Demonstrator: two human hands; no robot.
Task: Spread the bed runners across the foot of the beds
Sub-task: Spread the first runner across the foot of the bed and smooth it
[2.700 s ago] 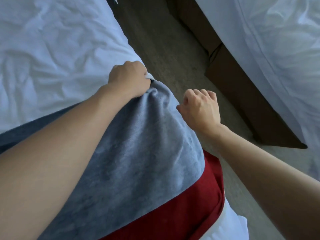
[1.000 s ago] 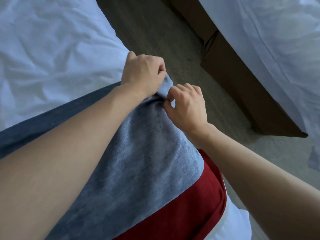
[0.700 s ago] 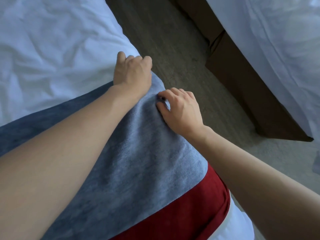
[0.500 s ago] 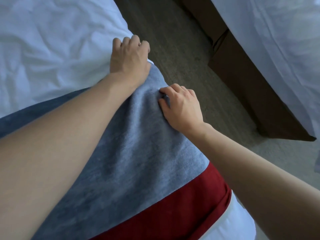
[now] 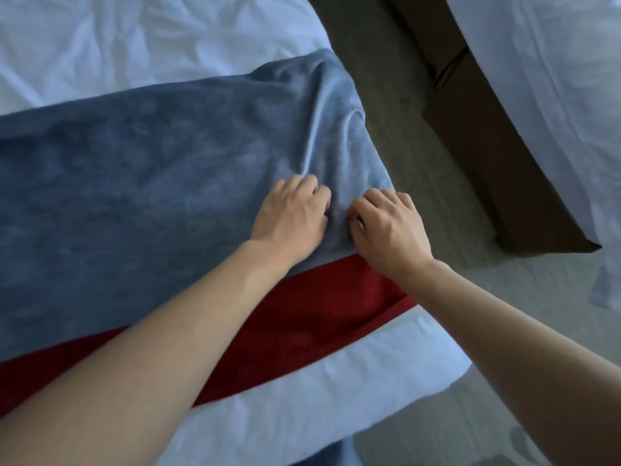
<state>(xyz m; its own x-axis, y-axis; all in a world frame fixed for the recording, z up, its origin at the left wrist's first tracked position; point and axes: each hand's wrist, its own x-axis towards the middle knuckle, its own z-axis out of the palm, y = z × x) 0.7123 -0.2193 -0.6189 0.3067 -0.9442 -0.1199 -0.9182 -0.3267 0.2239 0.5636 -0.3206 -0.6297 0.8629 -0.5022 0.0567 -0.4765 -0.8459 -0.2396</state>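
Observation:
A grey-blue bed runner (image 5: 141, 183) lies across the white bed (image 5: 134, 38), its right end draped and creased over the bed's edge. A red runner (image 5: 302, 314) lies next to it on the near side, partly under its edge. My left hand (image 5: 289, 218) rests on the grey-blue runner near its right end, fingers curled into the cloth. My right hand (image 5: 389, 227) is beside it at the bed's edge, fingers curled and pinching the same runner. A ridge of cloth stands between the two hands.
A carpeted aisle (image 5: 420, 156) runs to the right of the bed. A second bed (image 5: 544, 79) with white linen and a dark brown base (image 5: 487, 156) stands at the right. White bedding (image 5: 302, 391) shows below the red runner.
Both hands have moved back along the runner's end, from its far corner toward the edge next to the red runner. More of the grey-blue runner shows, spread across the bed.

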